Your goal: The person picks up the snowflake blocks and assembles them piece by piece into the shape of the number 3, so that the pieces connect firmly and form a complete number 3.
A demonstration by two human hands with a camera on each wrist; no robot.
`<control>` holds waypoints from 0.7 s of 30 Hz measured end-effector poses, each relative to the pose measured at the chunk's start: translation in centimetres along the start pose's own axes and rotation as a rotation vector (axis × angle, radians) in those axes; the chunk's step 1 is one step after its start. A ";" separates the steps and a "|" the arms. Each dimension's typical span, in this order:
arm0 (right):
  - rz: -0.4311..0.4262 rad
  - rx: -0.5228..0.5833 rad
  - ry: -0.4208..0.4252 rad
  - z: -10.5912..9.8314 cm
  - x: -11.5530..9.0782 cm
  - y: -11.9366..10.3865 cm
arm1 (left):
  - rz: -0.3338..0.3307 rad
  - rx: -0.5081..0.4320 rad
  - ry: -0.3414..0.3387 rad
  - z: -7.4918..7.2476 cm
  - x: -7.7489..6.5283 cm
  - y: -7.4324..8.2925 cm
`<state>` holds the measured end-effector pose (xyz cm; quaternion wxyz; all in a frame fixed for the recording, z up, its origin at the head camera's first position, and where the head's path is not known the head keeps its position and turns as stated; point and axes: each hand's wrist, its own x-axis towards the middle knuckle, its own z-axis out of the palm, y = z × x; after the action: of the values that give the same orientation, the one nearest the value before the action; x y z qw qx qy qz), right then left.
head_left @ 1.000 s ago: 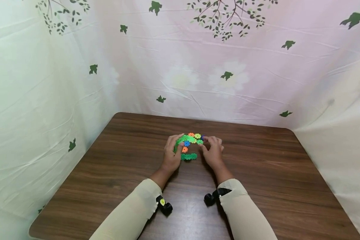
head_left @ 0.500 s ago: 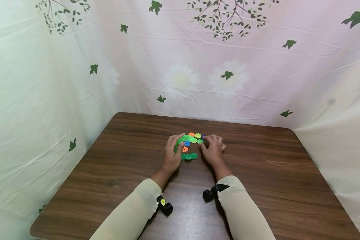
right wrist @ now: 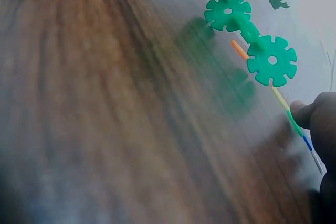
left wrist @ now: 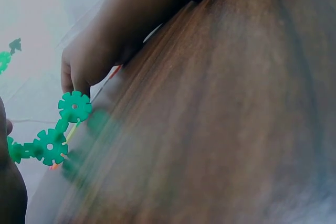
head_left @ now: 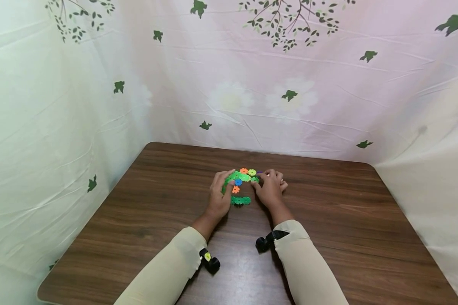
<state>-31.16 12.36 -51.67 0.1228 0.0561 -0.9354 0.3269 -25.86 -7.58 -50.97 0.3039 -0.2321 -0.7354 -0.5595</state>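
Flower-shaped plastic linking discs lie between the two hands. My left hand (head_left: 218,195) holds a chain of green discs (head_left: 241,201), whose near end stands on edge toward me. The flat group beyond it includes an orange disc (head_left: 244,170), a yellow disc (head_left: 252,172), a blue disc (head_left: 238,182) and a nearer orange disc (head_left: 235,189). At its right end, my right hand (head_left: 270,190) pinches between thumb and fingers at a green disc (head_left: 255,179) and a mostly covered purple disc (head_left: 259,173). In the right wrist view the right thumb (right wrist: 300,113) touches the flat row's edge.
The brown wooden table (head_left: 347,220) extends on both sides of the hands. A printed cloth (head_left: 229,63) hangs behind it and at the sides. Each wrist wears a small black camera, seen at the left (head_left: 212,265) and the right (head_left: 262,244) cuffs.
The right wrist has shifted slightly left and forward, and its fingers now cover more of the purple disc. The green chain's near end dips slightly toward me. The left hand stays put.
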 end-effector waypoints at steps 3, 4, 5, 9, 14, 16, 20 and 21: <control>0.003 -0.021 -0.007 0.0 0.1 0.0 | -0.024 0.011 -0.013 -0.1 0.0 0.1; 0.004 -0.025 -0.010 0.0 0.1 -0.1 | -0.033 0.013 -0.018 -0.1 0.1 0.2; 0.005 -0.030 -0.014 0.0 0.1 -0.1 | -0.041 0.013 -0.020 -0.2 0.1 0.2; 0.014 -0.046 -0.030 0.1 0.1 -0.1 | -0.040 0.021 -0.021 -0.3 0.1 0.3; 0.009 -0.058 -0.034 0.0 0.0 -0.1 | -0.015 0.020 -0.005 -0.3 0.1 0.3; 0.011 -0.059 -0.044 -0.1 0.0 -0.1 | -0.013 0.012 0.003 -0.2 0.1 0.4; 0.022 -0.047 -0.064 -0.1 0.1 -0.1 | -0.018 -0.007 0.018 -0.2 0.2 0.5; 0.026 -0.040 -0.067 0.0 0.1 -0.1 | -0.023 -0.010 0.020 -0.2 0.2 0.5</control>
<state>-31.23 12.31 -51.56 0.0883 0.0523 -0.9459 0.3077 -25.58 -7.60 -50.47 0.3039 -0.2195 -0.7321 -0.5688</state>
